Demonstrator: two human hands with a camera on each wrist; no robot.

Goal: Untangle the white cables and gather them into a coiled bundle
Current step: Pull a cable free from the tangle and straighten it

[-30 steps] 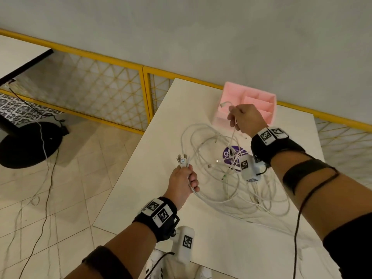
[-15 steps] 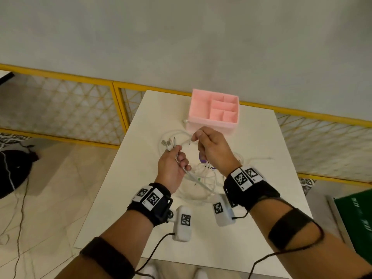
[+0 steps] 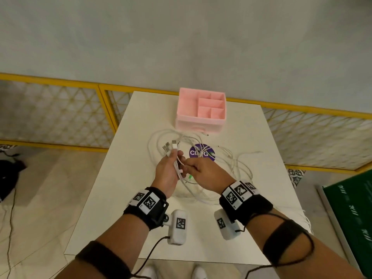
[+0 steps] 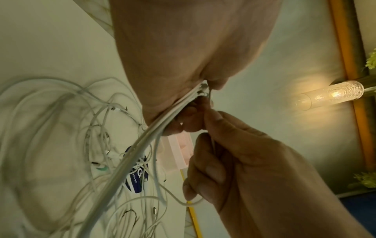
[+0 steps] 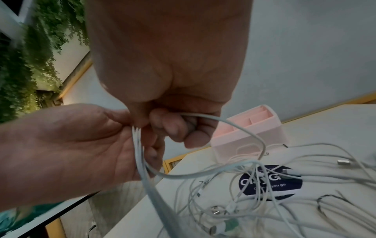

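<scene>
L hand (image 3: 168, 171) gripping several thin white cables (image 3: 231, 164) near plug ends; R hand (image 3: 203, 172) pinching one strand at its 3 o'clock. Most cable lying tangled on white worktop (image 3: 128, 198), 12–3 o'clock. Judging: early, coiling not begun.

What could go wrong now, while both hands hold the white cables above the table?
1. The left hand grips several cable ends while the right hand pinches another; pulling hard may tighten the white cables still tangled on the table.
2. Dragged loops lie close to the pink organizer and might catch or shift it.
</scene>
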